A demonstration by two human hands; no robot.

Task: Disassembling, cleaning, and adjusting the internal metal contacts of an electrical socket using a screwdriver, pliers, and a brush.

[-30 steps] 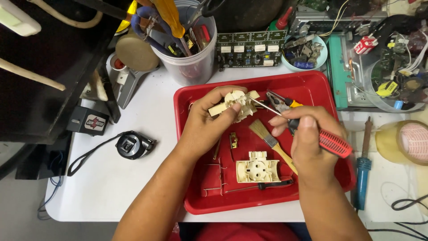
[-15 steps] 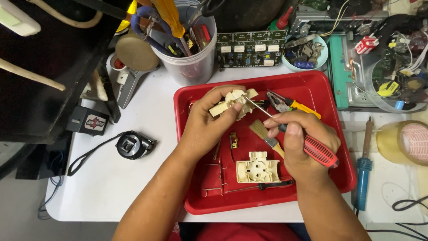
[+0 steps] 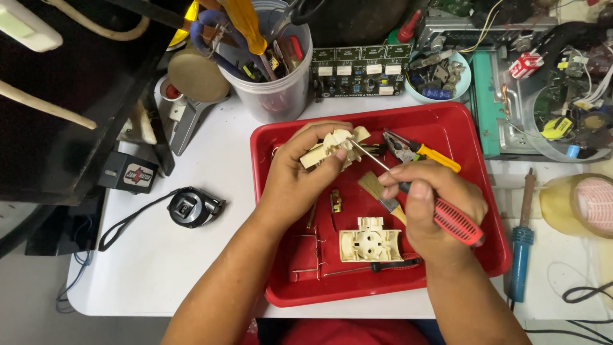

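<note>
While hands grip, ribbed red screwdriver (image 3: 440, 214) probes cream plastic socket part (image 3: 332, 145).

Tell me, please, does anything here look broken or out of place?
Nothing looks spilled or broken. The cream socket lies taken apart in the red tray, one piece in the left hand, small parts loose.

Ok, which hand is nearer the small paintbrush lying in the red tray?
Right. The right hand, gripping the red-handled screwdriver, lies right over the paintbrush handle; the left hand, holding the cream plastic part, sits clear to its left.
</note>
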